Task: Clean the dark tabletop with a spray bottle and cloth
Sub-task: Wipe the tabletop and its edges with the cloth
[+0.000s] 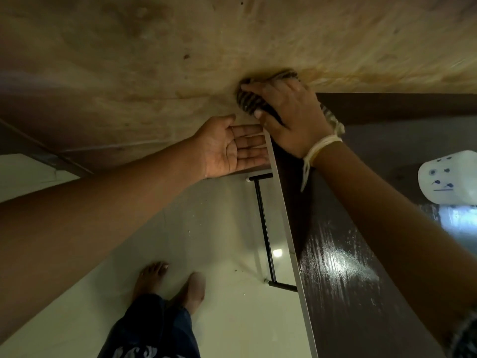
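Wall point(232, 42), stained beige, fills the far half of the view; pale floor point(219, 228) lies near left, with the person's bare feet on it. Dark desk point(348, 293) runs from near right to the far wall, its left edge trimmed with a light strip, black metal leg frame point(263, 223) showing beneath. Desk surface near centre shines wet with streaky smear marks, so spraying and at least some wiping look done there; the far strip by the wall looks duller. Right hand point(289, 117), grip clenched around the cloth point(247, 99), a striped dark-and-light rag, presses it at the far left corner of the desk where desk meets wall; a tail of the cloth hangs past the wrist, by a pale thread band. Left hand point(229, 148), grip released, palm up with fingers flat, sits just off the desk's left edge at the corner, touching or nearly touching it, probably placed to catch crumbs pushed off. Judgement: task is well along, working the corner now; the right part of the desk is out of frame, so what remains there can't be told. White plastic container point(449, 182) with dark printed marks stands at the far right of the desk, likely the spray bottle but the nozzle isn't visible; contents can't be seen.
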`<control>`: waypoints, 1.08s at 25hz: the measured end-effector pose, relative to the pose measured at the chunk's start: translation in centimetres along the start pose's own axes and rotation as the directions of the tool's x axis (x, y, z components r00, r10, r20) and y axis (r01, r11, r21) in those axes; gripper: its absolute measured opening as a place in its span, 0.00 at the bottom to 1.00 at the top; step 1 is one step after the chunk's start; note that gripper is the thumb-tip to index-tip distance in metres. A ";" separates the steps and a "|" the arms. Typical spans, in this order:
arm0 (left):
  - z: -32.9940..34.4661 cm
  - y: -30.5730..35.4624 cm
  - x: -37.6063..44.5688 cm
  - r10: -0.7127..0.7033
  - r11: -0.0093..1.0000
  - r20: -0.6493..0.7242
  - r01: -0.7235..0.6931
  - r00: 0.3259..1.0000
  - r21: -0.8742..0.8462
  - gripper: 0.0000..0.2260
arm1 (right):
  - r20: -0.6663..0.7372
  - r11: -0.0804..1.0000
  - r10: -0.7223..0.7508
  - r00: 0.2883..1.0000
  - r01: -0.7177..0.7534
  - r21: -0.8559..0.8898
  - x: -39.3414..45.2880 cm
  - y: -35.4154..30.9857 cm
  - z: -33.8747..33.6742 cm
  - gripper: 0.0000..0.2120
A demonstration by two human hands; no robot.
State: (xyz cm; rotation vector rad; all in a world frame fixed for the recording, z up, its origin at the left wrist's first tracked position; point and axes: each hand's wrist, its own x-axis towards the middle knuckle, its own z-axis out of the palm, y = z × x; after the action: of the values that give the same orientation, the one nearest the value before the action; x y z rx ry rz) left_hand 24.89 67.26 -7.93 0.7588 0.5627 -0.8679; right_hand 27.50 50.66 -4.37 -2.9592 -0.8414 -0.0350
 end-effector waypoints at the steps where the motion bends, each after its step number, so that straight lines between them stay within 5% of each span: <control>1: 0.1 0.1 -0.1 0.004 1.000 -0.001 -0.004 1.000 0.006 0.24 | -0.004 1.000 0.017 1.000 -0.017 -0.020 0.5 0.2 0.2 0.22; 7: -0.1 -0.6 -0.3 -0.068 0.991 -0.008 0.069 0.998 0.117 0.31 | -0.049 0.993 -0.058 0.997 0.062 0.101 -6.5 -2.7 -0.1 0.16; 11: -0.1 -2.8 -0.2 -0.167 0.961 -0.009 0.165 0.986 0.221 0.31 | 0.004 0.975 -0.127 0.992 0.124 0.185 -11.2 -4.9 -0.8 0.22; 14: 0.1 -2.8 0.2 -0.081 0.980 0.006 0.079 0.997 0.183 0.26 | 0.086 0.975 -0.208 0.974 0.199 0.101 -8.3 -3.0 -1.3 0.23; 18: 0.2 -2.2 0.1 0.054 0.993 0.049 -0.059 0.997 0.102 0.18 | 0.135 0.991 -0.133 0.982 0.134 0.001 -3.5 -0.8 -1.2 0.26; 27: 0.6 -7.8 -2.7 0.051 0.985 0.139 -0.073 0.989 0.155 0.15 | 0.067 0.985 -0.166 0.984 0.162 0.068 -12.3 -4.0 -0.8 0.20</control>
State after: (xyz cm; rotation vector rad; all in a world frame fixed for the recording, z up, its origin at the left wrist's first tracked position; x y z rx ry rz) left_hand 17.01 64.73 -8.41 0.8520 0.3511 -0.9059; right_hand 14.96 47.53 -3.85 -2.8417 -1.0733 0.0893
